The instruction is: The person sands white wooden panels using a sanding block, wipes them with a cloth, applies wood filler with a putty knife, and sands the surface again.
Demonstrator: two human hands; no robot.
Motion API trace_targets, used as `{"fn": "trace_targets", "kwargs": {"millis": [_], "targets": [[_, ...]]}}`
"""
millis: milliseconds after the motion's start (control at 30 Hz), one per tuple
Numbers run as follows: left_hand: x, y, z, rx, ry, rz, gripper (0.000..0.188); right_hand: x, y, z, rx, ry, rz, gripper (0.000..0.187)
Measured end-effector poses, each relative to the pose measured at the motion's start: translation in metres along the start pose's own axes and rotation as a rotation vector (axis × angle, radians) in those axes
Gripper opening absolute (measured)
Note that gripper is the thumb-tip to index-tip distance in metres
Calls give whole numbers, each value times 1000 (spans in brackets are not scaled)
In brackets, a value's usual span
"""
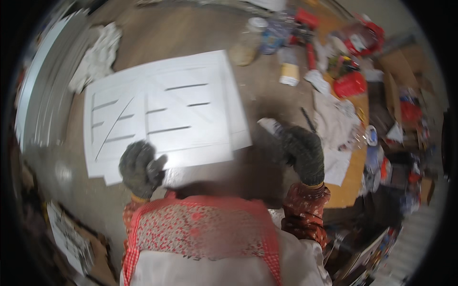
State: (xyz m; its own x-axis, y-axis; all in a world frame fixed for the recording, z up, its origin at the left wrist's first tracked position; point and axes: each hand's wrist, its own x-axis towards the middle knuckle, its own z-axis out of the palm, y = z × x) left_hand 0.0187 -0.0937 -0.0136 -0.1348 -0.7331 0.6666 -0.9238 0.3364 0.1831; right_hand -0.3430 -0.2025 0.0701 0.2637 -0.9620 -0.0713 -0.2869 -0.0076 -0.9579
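White sheets (186, 119) lie stacked and slightly askew before me, marked with dark straight bars and thin lines. My left hand (141, 169), in a dark grey knit glove, rests at their lower left edge. Its thumb stands apart from loosely curled fingers, and I see nothing held in it. To the right of the sheets is my right hand (304, 153), gloved alike. Its fingers close on a small white piece (270, 125) that sticks out to the left; blur hides whether it is cloth, paper or a tube.
A dark stick-like tool (308, 119) lies beyond my right hand, beside a pale cloth (334, 124). Farther back stand a jar (247, 42) and a yellow-labelled bottle (289, 66). A white rag (98, 55) lies at the far left. Red containers (349, 85) crowd the right.
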Motion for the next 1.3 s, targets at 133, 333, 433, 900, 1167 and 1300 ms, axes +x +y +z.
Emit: {"fn": "trace_targets", "kwargs": {"millis": [133,333,433,900,1167,1300], "targets": [[-17,-6,4,81,31,-61,27,-18,-25,-63,-116,535,63,26],[-6,-2,1,-537,43,-655,29,-22,26,-163,-828,816,-175,27],[54,13,-21,-498,-85,-528,30,-12,30,-180,-973,797,-28,28],[281,238,213,-947,-653,75,60,12,47,-218,-1280,514,172,13],[304,317,318,-968,-529,290,79,10,69,-226,-1292,648,36,15],[289,335,385,-1310,-745,85,89,19,70,-217,-1460,583,176,14]]}}
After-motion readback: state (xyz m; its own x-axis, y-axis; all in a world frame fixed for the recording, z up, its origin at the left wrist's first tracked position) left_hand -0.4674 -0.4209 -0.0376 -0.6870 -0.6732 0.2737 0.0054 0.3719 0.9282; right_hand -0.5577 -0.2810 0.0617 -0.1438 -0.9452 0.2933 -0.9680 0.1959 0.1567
